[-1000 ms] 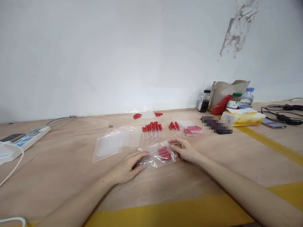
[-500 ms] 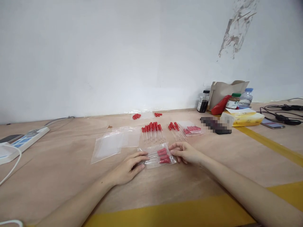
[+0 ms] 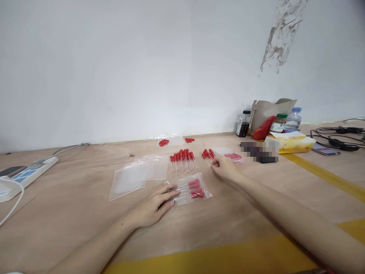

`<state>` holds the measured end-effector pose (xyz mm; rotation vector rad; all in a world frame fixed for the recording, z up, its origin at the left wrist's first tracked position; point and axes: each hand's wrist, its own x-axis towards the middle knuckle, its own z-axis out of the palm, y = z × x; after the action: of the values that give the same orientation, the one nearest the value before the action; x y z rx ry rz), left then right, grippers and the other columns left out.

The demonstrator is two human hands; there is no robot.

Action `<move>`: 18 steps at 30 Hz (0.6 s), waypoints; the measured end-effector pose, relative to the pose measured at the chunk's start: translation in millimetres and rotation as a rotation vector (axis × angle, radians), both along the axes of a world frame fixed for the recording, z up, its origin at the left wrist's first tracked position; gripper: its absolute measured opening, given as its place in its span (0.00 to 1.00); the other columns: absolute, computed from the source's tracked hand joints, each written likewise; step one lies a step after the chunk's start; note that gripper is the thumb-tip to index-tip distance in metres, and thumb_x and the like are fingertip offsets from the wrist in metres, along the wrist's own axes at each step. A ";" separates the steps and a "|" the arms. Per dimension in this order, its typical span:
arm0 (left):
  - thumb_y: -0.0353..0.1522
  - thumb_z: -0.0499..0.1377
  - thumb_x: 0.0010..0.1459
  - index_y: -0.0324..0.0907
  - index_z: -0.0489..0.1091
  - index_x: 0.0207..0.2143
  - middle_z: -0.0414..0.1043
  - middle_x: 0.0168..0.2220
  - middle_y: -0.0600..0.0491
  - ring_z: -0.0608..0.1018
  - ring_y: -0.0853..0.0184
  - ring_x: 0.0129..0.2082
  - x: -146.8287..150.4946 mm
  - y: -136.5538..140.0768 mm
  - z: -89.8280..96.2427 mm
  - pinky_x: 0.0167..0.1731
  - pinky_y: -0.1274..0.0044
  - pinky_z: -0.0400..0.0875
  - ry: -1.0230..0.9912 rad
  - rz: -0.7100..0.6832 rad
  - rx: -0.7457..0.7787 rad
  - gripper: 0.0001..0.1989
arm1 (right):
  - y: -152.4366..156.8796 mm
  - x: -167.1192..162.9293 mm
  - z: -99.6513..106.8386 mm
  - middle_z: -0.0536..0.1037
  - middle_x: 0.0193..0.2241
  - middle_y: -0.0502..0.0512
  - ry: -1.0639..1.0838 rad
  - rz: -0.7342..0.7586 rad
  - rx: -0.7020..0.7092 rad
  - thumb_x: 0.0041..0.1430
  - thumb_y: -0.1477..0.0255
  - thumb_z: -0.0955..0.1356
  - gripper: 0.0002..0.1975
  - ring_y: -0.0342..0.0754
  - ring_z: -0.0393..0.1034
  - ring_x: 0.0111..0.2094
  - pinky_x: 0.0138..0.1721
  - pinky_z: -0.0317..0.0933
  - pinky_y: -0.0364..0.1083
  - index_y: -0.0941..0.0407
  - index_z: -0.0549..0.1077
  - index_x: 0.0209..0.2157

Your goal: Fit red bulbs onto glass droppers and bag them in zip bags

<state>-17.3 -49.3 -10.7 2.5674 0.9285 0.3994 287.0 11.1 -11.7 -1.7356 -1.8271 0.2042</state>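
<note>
A clear zip bag [image 3: 182, 198] with several red-bulbed glass droppers [image 3: 195, 184] inside lies flat before me. My left hand [image 3: 154, 205] rests on the left end of this bag, its fingers stretched out and apart. To the upper right, my right hand [image 3: 224, 167] is closed with its fingertips pinching at a small group of loose droppers [image 3: 207, 153]; the exact grip is partly hidden. A larger row of loose droppers [image 3: 182, 156] lies left of that hand. Partly behind the right hand is another bag with red-bulbed droppers [image 3: 234, 156].
Flat clear bags [image 3: 128, 179] overlap at left. Loose red bulbs [image 3: 163, 142] lie on plastic near the wall. A power strip [image 3: 28, 177] is far left. Right stand a dark bottle [image 3: 243, 125], a jar [image 3: 278, 123], a yellow tissue pack [image 3: 296, 144], a phone [image 3: 326, 149] and black cables [image 3: 339, 142].
My right hand has left the right end of the bag and moved up to the small group of loose droppers. The left hand stays on the bag.
</note>
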 end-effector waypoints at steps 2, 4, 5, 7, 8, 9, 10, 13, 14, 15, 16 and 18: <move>0.35 0.45 0.62 0.50 0.57 0.55 0.52 0.59 0.53 0.57 0.60 0.57 0.3 -0.1 0.0 0.55 0.66 0.55 0.008 0.000 0.004 0.19 | 13.5 -4.5 4.4 0.74 0.28 0.57 -0.091 -0.092 -0.029 0.48 0.73 0.64 0.05 0.49 0.69 0.32 0.33 0.58 0.44 0.58 0.72 0.26; 0.36 0.45 0.62 0.50 0.56 0.56 0.51 0.59 0.52 0.56 0.60 0.58 0.7 -0.3 0.4 0.55 0.66 0.54 0.024 0.004 0.010 0.19 | 24.7 -13.6 7.7 0.74 0.33 0.60 -0.131 -0.159 -0.071 0.50 0.72 0.63 0.07 0.51 0.69 0.36 0.34 0.58 0.45 0.58 0.71 0.30; 0.36 0.45 0.62 0.50 0.56 0.56 0.51 0.59 0.52 0.56 0.60 0.58 0.9 -0.6 0.6 0.55 0.65 0.54 0.032 0.007 0.012 0.19 | 29.6 -18.8 8.5 0.74 0.35 0.62 -0.142 -0.182 -0.090 0.51 0.73 0.63 0.07 0.53 0.69 0.38 0.35 0.59 0.46 0.58 0.71 0.32; 0.36 0.45 0.62 0.50 0.55 0.56 0.51 0.59 0.53 0.56 0.60 0.58 1.1 -1.2 1.2 0.55 0.65 0.54 0.040 0.013 0.019 0.19 | 37.9 -29.3 8.4 0.73 0.37 0.66 -0.151 -0.210 -0.115 0.50 0.76 0.62 0.10 0.56 0.68 0.40 0.36 0.59 0.49 0.60 0.69 0.36; 0.35 0.45 0.62 0.51 0.55 0.56 0.51 0.59 0.53 0.57 0.60 0.57 1.2 -1.6 1.5 0.55 0.65 0.54 0.035 0.013 0.025 0.19 | 41.3 -34.0 7.7 0.72 0.38 0.68 -0.150 -0.218 -0.125 0.50 0.77 0.62 0.11 0.58 0.68 0.40 0.37 0.59 0.50 0.61 0.68 0.37; 0.35 0.45 0.62 0.51 0.55 0.56 0.52 0.59 0.53 0.57 0.60 0.57 1.3 -1.9 1.8 0.55 0.65 0.55 0.026 0.010 0.032 0.19 | 44.2 -38.2 6.9 0.72 0.39 0.70 -0.144 -0.221 -0.132 0.49 0.78 0.62 0.12 0.59 0.68 0.41 0.37 0.59 0.51 0.63 0.67 0.39; 0.34 0.46 0.62 0.51 0.56 0.56 0.52 0.59 0.53 0.58 0.60 0.57 1.5 -2.2 2.0 0.55 0.65 0.55 0.014 -0.001 0.043 0.19 | 46.4 -42.0 6.2 0.71 0.39 0.72 -0.138 -0.222 -0.141 0.49 0.79 0.62 0.14 0.61 0.67 0.41 0.38 0.59 0.52 0.64 0.66 0.40; 0.32 0.47 0.61 0.50 0.60 0.54 0.58 0.56 0.54 0.58 0.61 0.56 2.5 -3.2 2.7 0.55 0.64 0.55 -0.023 -0.067 0.095 0.18 | 48.3 -49.6 7.7 0.71 0.38 0.73 -0.106 -0.192 -0.166 0.50 0.79 0.62 0.16 0.61 0.68 0.41 0.38 0.59 0.53 0.66 0.63 0.43; 0.31 0.47 0.61 0.50 0.61 0.53 0.60 0.55 0.54 0.58 0.61 0.56 2.9 -3.5 2.9 0.55 0.64 0.54 -0.026 -0.084 0.109 0.18 | 47.1 -50.2 9.7 0.71 0.38 0.73 -0.094 -0.177 -0.169 0.51 0.79 0.62 0.16 0.60 0.68 0.40 0.37 0.59 0.52 0.66 0.62 0.43; 0.31 0.47 0.61 0.51 0.61 0.53 0.62 0.54 0.54 0.58 0.61 0.56 3.2 -3.7 3.1 0.55 0.63 0.53 -0.025 -0.091 0.116 0.18 | 45.0 -49.4 12.3 0.71 0.38 0.72 -0.088 -0.163 -0.171 0.51 0.78 0.62 0.16 0.58 0.68 0.40 0.37 0.60 0.50 0.65 0.61 0.44; 0.31 0.47 0.61 0.51 0.60 0.54 0.63 0.53 0.54 0.59 0.61 0.56 3.4 -3.9 3.2 0.55 0.63 0.53 -0.021 -0.090 0.117 0.18 | 41.9 -47.2 15.1 0.71 0.37 0.71 -0.080 -0.147 -0.163 0.52 0.78 0.62 0.17 0.57 0.68 0.39 0.36 0.60 0.49 0.65 0.60 0.45; 0.31 0.47 0.61 0.51 0.57 0.55 0.62 0.54 0.54 0.59 0.62 0.56 3.4 -3.7 3.1 0.56 0.64 0.53 -0.013 -0.082 0.106 0.19 | 33.1 -38.5 19.6 0.72 0.34 0.65 -0.013 -0.093 -0.116 0.51 0.77 0.62 0.21 0.53 0.68 0.37 0.35 0.60 0.46 0.63 0.56 0.49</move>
<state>-13.9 -53.1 -7.6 2.6844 0.8147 0.4529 248.5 44.1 7.9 -1.9011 -1.7692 0.2660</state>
